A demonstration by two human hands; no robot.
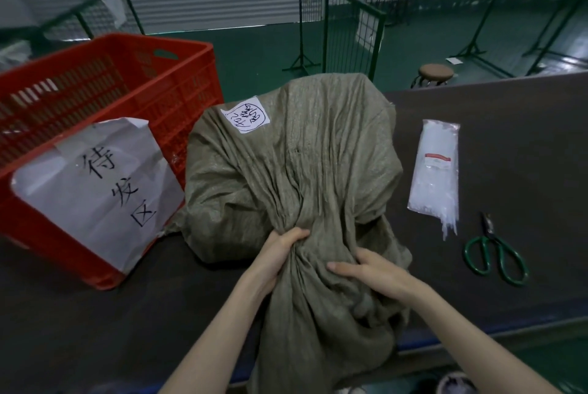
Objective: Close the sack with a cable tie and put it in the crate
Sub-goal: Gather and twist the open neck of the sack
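A full olive-grey woven sack (286, 158) with a white handwritten label lies on the dark table, its loose mouth hanging over the near edge. My left hand (280, 253) grips the gathered neck from the left. From the right, my right hand (366, 269) presses the bunched cloth with fingers partly curled around it. No tie is on the neck. A clear packet of white cable ties (437, 171) lies to the right of the sack. The red plastic crate (191, 82) stands at the left with nothing visible inside; a white sheet with handwriting is taped to its near wall.
Green-handled scissors (496, 257) lie near the packet at the right. The dark table (79, 323) has a blue near edge. Beyond it are green wire fence panels (346, 24), metal stands and a round stool (435, 73) on a green floor.
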